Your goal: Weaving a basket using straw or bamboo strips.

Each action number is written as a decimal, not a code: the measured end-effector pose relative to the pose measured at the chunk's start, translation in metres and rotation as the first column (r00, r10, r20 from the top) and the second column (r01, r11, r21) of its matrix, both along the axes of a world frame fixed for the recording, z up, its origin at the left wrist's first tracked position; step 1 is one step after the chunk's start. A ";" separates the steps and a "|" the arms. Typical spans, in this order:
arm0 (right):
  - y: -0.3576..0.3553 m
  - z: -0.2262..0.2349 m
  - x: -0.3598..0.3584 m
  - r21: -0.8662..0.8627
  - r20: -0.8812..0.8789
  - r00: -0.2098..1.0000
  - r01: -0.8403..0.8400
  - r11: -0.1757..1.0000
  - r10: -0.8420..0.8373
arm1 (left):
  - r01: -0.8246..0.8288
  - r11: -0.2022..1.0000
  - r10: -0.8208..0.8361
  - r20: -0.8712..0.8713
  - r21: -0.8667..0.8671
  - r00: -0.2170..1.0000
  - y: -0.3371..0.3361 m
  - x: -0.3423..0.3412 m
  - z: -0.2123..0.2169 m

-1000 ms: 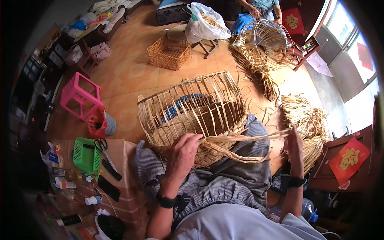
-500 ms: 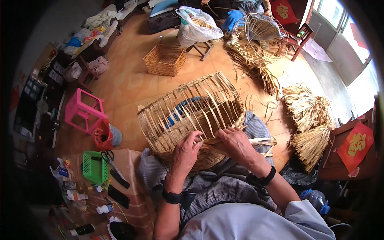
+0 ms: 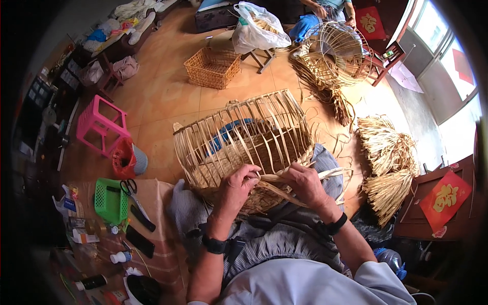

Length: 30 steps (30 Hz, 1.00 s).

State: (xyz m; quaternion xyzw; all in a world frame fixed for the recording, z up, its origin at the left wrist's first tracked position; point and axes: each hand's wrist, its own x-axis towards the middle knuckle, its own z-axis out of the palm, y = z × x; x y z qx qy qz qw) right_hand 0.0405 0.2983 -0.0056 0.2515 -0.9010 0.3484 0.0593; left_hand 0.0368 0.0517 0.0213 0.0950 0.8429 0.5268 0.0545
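A large half-woven basket [image 3: 236, 157] rests on its side across my lap, its bare straw ribs standing apart above a densely woven lower wall. At its near edge, my left hand [image 3: 237, 189] pinches a pale straw strip between thumb and fingers. To the right, my right hand [image 3: 305, 185] is closed on the same straw strip [image 3: 272, 178], which runs between both hands. Loose strip ends [image 3: 335, 174] stick out beyond my right hand. Through the ribs a blue curved band [image 3: 231, 133] shows inside the basket.
At left, a cloth-covered table holds a green basket [image 3: 111, 202], scissors [image 3: 130, 190] and bottles. Beyond are a pink stool [image 3: 101, 124], a lined bin [image 3: 136, 161] and a wicker basket [image 3: 212, 68]. Straw bundles [image 3: 387, 147] lie right; another person handles a round frame [image 3: 338, 53].
The view has shifted slightly. My right hand has turned and moved a little right, and more of the strip between the hands is visible. The other person's hands show more fully.
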 end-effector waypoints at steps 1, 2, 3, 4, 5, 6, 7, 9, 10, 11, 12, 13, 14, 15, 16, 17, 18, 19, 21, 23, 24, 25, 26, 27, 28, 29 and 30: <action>-0.002 0.003 -0.001 0.001 0.002 1.000 -0.005 1.000 0.005 | 0.004 1.000 -0.004 0.017 0.014 1.000 -0.002 0.000 0.000; -0.005 0.008 -0.003 -0.021 -0.110 0.994 0.009 1.000 -0.012 | 0.004 1.000 -0.003 0.029 -0.013 1.000 -0.005 0.000 -0.004; -0.010 0.021 -0.005 -0.043 -0.227 0.973 0.023 0.999 -0.032 | 0.001 1.000 0.000 0.023 -0.010 1.000 -0.010 -0.002 -0.006; -0.015 0.033 0.005 -0.049 -0.201 0.974 0.098 0.994 -0.106 | 0.037 0.999 -0.037 -0.054 -0.005 0.998 -0.013 -0.004 -0.010; -0.018 0.040 0.012 -0.050 -0.204 0.974 0.090 0.995 -0.099 | 0.073 0.997 -0.073 -0.131 -0.004 0.989 -0.016 -0.004 -0.012; -0.020 0.046 0.020 0.029 -0.172 0.982 0.089 0.996 -0.083 | 0.074 0.997 -0.074 -0.133 -0.005 0.988 -0.015 -0.003 -0.011; -0.022 0.047 0.027 0.108 -0.139 0.988 0.085 0.991 -0.070 | 0.081 0.997 -0.082 -0.124 -0.012 0.989 -0.014 -0.002 -0.010; -0.032 0.030 0.039 0.132 -0.113 0.991 0.089 0.987 -0.074 | 0.086 0.996 -0.088 -0.118 -0.022 0.989 -0.013 0.003 -0.007; -0.029 0.014 0.047 0.118 0.013 0.993 0.118 0.986 -0.120 | 0.071 0.994 -0.080 -0.103 -0.087 0.991 -0.008 0.006 -0.001; -0.023 0.005 0.053 0.108 0.140 0.977 0.149 0.983 -0.164 | 0.058 0.987 -0.072 -0.088 -0.153 0.994 -0.003 0.009 0.006; -0.017 0.010 0.057 0.149 0.248 0.958 0.108 0.983 -0.143 | 0.076 0.961 -0.102 -0.084 -0.264 0.991 -0.004 0.014 0.018; -0.011 0.019 0.060 0.147 0.251 0.958 0.104 0.984 -0.139 | 0.073 0.961 -0.098 -0.081 -0.266 0.992 -0.006 0.017 0.017; -0.004 0.029 0.063 0.065 0.316 0.945 0.064 0.996 -0.082 | 0.088 0.952 -0.134 -0.142 -0.295 0.981 -0.007 0.019 0.017; 0.004 0.039 0.066 -0.020 0.372 0.928 0.034 0.999 -0.024 | 0.103 0.940 -0.176 -0.204 -0.324 0.963 -0.008 0.021 0.018; 0.015 0.044 0.066 -0.035 0.382 0.923 -0.043 0.998 0.053 | 0.106 0.940 -0.179 -0.203 -0.324 0.963 -0.007 0.021 0.017; 0.024 0.050 0.066 -0.035 0.383 0.923 -0.039 0.999 0.049 | 0.107 0.940 -0.187 -0.225 -0.324 0.956 -0.007 0.021 0.014; 0.033 0.057 0.068 -0.122 0.533 0.843 -0.015 0.992 0.079 | 0.111 0.940 -0.197 -0.248 -0.322 0.948 -0.004 0.020 0.012; 0.036 0.071 0.067 -0.206 0.663 0.738 0.015 0.978 0.128 | 0.112 0.941 -0.197 -0.249 -0.321 0.948 -0.002 0.020 0.009; 0.041 0.109 0.073 -0.400 0.887 0.400 0.410 0.820 0.232 | 0.017 0.956 -0.120 -0.338 -0.294 0.933 0.002 0.022 0.002; 0.051 0.149 0.071 -0.462 0.860 0.427 0.415 0.783 0.281 | -0.019 0.974 -0.059 -0.333 -0.226 0.941 0.003 0.022 -0.013; 0.063 0.147 0.071 -0.618 0.766 0.492 0.389 0.683 0.413 | -0.050 0.987 -0.003 -0.327 -0.156 0.945 0.004 0.022 -0.016; 0.074 0.140 0.068 -0.753 0.647 0.548 0.347 0.559 0.531 | -0.055 0.986 0.001 -0.328 -0.156 0.945 0.005 0.022 -0.016; 0.076 0.131 0.066 -0.891 0.453 0.641 0.317 0.324 0.620 | -0.072 0.984 0.013 -0.340 -0.161 0.940 0.004 0.022 -0.015; 0.081 0.115 0.065 -0.929 0.296 0.657 0.367 0.050 0.694 | -0.088 0.982 0.024 -0.351 -0.167 0.936 0.005 0.022 -0.015; 0.079 0.093 0.066 -0.933 0.166 0.710 0.338 -0.123 0.684 | -0.085 0.983 0.022 -0.355 -0.164 0.935 0.007 0.022 -0.014; 0.079 0.075 0.066 -0.912 0.042 0.764 0.293 -0.288 0.643 | -0.076 0.988 0.025 -0.340 -0.138 0.940 0.013 0.019 -0.013; 0.082 0.067 0.057 -0.972 0.231 0.782 0.210 0.104 0.579 | -0.080 0.989 0.035 -0.325 -0.126 0.945 0.015 0.017 -0.013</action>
